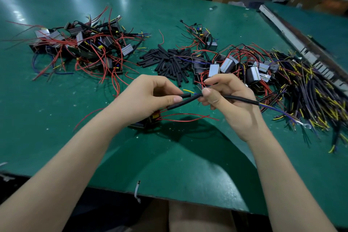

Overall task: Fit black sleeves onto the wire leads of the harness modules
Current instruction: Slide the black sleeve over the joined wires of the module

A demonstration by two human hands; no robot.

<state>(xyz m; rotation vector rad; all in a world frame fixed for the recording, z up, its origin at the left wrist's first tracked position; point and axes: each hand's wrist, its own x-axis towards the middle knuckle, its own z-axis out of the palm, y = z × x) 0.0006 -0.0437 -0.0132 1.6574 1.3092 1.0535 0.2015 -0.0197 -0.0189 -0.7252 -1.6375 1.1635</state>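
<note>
Midway through a fitting, a worker's left hand (148,96) pinches a short black sleeve (186,96) between thumb and fingers, a yellow wire tip (188,91) poking out of its far end, above a green workbench (188,165). The right hand (229,100) grips a longer sleeved cable (243,99) whose loose blue and yellow leads (273,108) trail to the right. A harness module (150,119) with red wires (188,117) hangs beneath the left wrist. Spare sleeves (169,62) lie heaped at centre, between a pile of modules (84,47) on the left and another pile (235,66) on the right. Judging by the grip, the sleeve is partly threaded; the next move likely calls for sliding it further along the lead while the other hand keeps the wire taut.
</note>
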